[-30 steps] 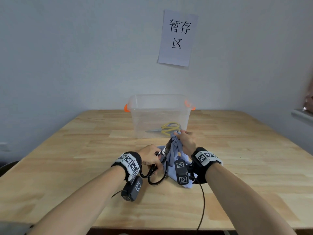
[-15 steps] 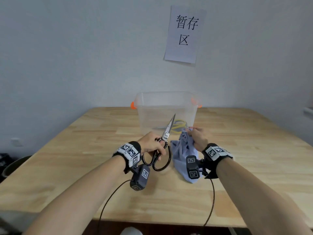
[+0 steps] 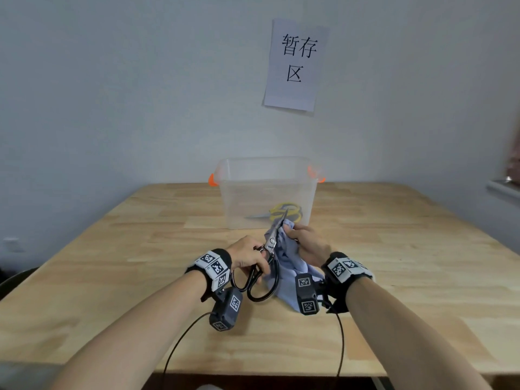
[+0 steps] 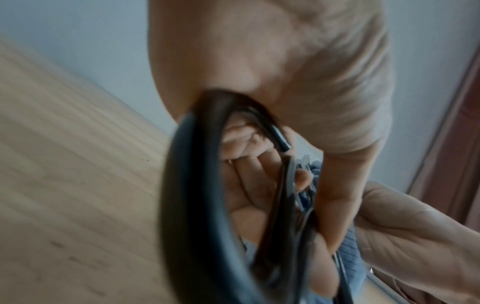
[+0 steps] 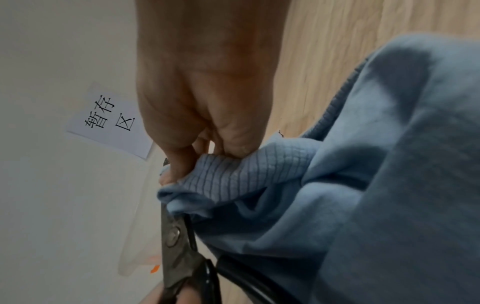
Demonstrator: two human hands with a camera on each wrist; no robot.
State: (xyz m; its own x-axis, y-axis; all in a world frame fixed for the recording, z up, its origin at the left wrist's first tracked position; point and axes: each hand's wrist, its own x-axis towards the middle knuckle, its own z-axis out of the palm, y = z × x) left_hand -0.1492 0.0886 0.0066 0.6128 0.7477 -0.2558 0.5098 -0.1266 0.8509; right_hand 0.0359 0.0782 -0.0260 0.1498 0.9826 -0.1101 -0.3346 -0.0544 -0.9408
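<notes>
Over the pale wood desk point(image 3: 118, 291), toward its front edge, the left hand point(image 3: 247, 256) grips the scissors point(image 3: 270, 241) by their black loops, tips pointing away. The right hand point(image 3: 308, 244) pinches a blue cloth point(image 3: 285, 267) around the blades, apparently wiping them while shielding skin.

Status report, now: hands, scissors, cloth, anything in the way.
Left hand holds scissors by the handles. Right hand pinches cloth at its top, blades against it. Bin close behind the tips.
</notes>
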